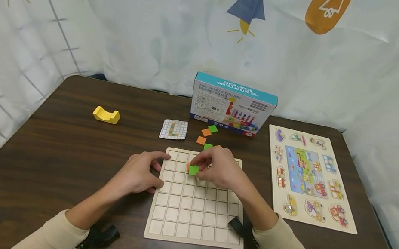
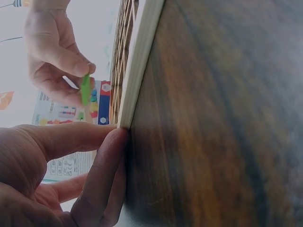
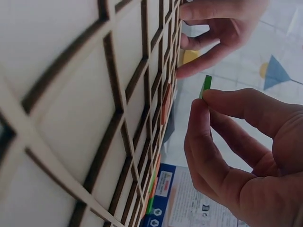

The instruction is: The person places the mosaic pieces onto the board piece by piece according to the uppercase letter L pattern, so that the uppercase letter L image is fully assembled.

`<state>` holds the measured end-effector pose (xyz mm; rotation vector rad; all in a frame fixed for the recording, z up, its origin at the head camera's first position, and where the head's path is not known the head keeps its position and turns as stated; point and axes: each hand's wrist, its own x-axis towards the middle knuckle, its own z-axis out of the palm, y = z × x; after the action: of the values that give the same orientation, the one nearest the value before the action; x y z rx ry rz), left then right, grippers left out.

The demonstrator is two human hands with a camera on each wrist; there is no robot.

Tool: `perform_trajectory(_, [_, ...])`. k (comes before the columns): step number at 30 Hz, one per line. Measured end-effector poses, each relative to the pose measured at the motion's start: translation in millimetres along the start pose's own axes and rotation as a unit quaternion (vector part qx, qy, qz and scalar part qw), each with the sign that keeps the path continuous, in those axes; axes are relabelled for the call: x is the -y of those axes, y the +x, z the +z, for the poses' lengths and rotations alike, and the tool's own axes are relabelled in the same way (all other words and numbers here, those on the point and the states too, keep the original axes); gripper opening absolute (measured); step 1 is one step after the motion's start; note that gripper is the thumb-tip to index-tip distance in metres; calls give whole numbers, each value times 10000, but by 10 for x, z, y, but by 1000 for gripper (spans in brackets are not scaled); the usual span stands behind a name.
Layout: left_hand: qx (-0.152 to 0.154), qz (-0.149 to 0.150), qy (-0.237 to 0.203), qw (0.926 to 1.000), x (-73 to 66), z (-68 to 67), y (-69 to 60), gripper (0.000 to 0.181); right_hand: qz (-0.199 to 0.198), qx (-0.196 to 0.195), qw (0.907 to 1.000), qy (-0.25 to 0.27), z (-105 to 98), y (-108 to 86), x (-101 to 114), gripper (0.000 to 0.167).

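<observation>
Left hand (image 1: 142, 172) touches board (image 1: 197, 205) edge; right hand (image 1: 220, 169) pinches green tile (image 1: 193, 170) above.

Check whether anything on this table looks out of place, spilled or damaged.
Nothing looks spilled or damaged. The loose orange and green tiles lie scattered at differing angles between the grid board and the box, untidy compared with the board's neat grid. Otherwise nothing stands out.

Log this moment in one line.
left hand: touches grid board edge; right hand: pinches green tile above board; orange tile: on board
</observation>
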<state>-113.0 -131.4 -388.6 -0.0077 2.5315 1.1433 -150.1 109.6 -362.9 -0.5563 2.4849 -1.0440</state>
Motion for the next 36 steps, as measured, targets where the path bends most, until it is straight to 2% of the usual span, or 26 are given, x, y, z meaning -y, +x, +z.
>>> perform_trajectory(6, [-10,-6,45,10000,-10,-5,-5,70,-16,232,9997,-55,57,29,-10,23])
perform_trajectory(14, [-3,26,79,10000,-15,-9,-9,70,55,356,9993,-119,84,27,-9,21])
perform_trajectory(22, [-19,102,71,9999,8,-11,-10,70,70,413,9989,-188,100,27,6,21])
perform_trajectory(29, [-4,78,71,9999,8,-9,-15,70,239,463,9984,-209,121,38,7,20])
perform_trajectory(36, [0,66,65,10000,7,-2,-15,71,231,497,9983,-214,125,38,-2,20])
